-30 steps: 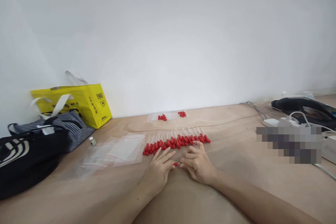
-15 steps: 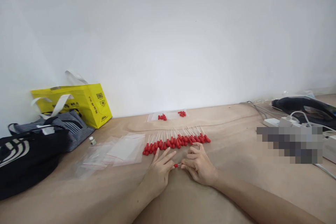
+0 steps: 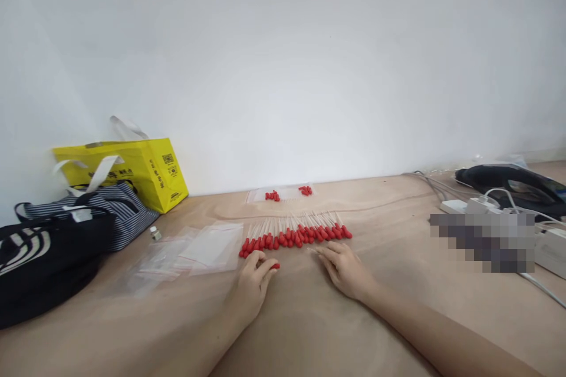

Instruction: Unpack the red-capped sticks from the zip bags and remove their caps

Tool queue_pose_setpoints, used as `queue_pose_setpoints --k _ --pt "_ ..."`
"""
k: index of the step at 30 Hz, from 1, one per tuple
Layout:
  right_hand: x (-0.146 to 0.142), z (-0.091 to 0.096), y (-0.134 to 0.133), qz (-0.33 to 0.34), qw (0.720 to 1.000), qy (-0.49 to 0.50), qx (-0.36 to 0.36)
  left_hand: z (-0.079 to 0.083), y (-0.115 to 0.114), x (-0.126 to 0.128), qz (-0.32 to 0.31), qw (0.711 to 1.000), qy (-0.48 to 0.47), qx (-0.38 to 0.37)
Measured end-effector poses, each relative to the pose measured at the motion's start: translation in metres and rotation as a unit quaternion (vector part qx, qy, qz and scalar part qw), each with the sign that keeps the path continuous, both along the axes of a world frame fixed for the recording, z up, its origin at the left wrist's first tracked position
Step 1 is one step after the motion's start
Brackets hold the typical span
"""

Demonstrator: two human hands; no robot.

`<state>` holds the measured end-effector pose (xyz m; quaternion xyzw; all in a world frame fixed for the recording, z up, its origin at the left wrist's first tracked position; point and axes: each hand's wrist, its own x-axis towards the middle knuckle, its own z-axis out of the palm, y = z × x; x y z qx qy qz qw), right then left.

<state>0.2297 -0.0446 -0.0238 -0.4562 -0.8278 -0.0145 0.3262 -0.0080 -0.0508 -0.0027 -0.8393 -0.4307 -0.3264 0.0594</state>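
My left hand (image 3: 253,280) is closed, fingers pinched on a small red piece (image 3: 275,266) that sticks out to the right of the fingertips. My right hand (image 3: 345,268) is closed too; a thin pale stick (image 3: 313,250) pokes out past its fingertips, mostly hidden by them. Just beyond both hands lies a row of red-tipped white sticks (image 3: 292,237), red ends toward me and thin ends toward the wall. The hands are apart, resting low over the wooden table (image 3: 309,318).
Clear zip bags (image 3: 210,250) lie left of the row. Against the wall is another bag (image 3: 289,194) with small red pieces. A tiny bottle (image 3: 155,233), yellow bag (image 3: 168,174) and dark bag (image 3: 48,265) stand left; cables and a power strip (image 3: 481,207) lie right.
My hands, close together at a red-ended piece before, have separated. The left moved left with the red piece; the right moved slightly right and away from me with the pale stick.
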Motion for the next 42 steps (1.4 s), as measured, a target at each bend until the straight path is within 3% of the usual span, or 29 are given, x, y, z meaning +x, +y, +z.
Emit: queue_pose_setpoints --k 5,9,17,25,33,37,42 --pt "-0.011 -0.005 0.004 0.002 0.997 0.045 -0.055 -0.002 0.008 0.000 0.043 0.997 -0.035 -0.060" --pt "-0.017 -0.009 0.007 -0.011 0.996 0.078 -0.052 -0.002 0.011 -0.001 0.089 0.992 -0.046 -0.080" --pt "-0.032 -0.007 0.003 -0.010 0.994 0.094 -0.058 0.002 0.009 -0.001 0.105 0.984 -0.093 -0.112" --pt "-0.033 0.000 -0.006 0.026 0.993 0.106 -0.040 0.005 0.007 -0.007 0.096 0.990 -0.085 -0.049" --pt "-0.029 0.004 -0.010 0.038 0.986 0.142 -0.083 0.014 0.008 -0.008 0.159 0.986 -0.017 -0.042" --pt "-0.021 0.003 -0.009 0.021 0.984 0.166 -0.060 0.026 0.023 -0.002 0.218 0.974 0.066 -0.018" --pt "-0.012 0.000 -0.004 0.018 0.984 0.177 -0.027 0.034 0.039 0.009 0.220 0.965 0.141 -0.008"
